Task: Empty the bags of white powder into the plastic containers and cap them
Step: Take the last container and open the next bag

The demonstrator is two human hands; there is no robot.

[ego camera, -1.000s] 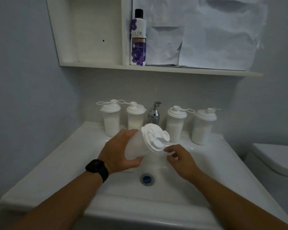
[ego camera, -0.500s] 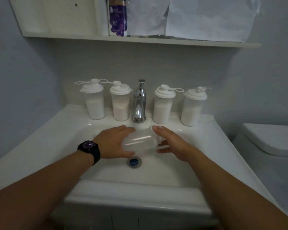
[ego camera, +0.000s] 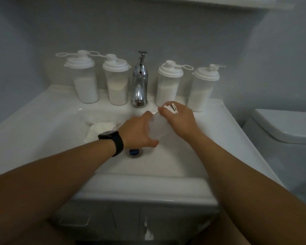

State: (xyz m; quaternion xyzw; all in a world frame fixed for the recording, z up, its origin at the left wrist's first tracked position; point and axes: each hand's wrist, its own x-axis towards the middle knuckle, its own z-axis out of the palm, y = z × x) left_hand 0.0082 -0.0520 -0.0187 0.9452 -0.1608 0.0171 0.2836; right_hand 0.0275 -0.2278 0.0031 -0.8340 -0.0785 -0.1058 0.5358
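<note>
Nearest: sink (ego camera: 145, 184) front rim, below both forearms; black watch (ego camera: 113, 141) on left wrist. Under left hand (ego camera: 138, 133), drain (ego camera: 134, 152) with blue stopper.

Left hand curled round the body of an empty translucent container (ego camera: 157, 129), held tilted over the basin, mouth toward the right hand (ego camera: 179, 121). Right hand closed on a white lid (ego camera: 171, 107) at the container's mouth; whether lid is seated or clear of the rim cannot be told through blur. Probable reason for the two-handed hold: body braced by one hand while the other works the lid. Position over the basin likely chosen so spilled powder falls into the sink.

Left of left hand, in the basin: crumpled white bag (ego camera: 100, 130), powder apparently inside, within reach for pouring; amount unclear.

Beyond the hands, along the sink's back ledge: chrome tap (ego camera: 140, 82) in the middle, two capped containers to each side: far left (ego camera: 81, 76), inner left (ego camera: 116, 80), inner right (ego camera: 169, 84), far right (ego camera: 203, 89). Each upright, lidded, white powder to roughly half height; small spout caps with loop tethers visible. Placement at the back judged as finished stock, set clear of the working zone.

Right of right hand, well apart: toilet cistern (ego camera: 286, 128).

Judged stage: four done, a fifth being opened for filling.
</note>
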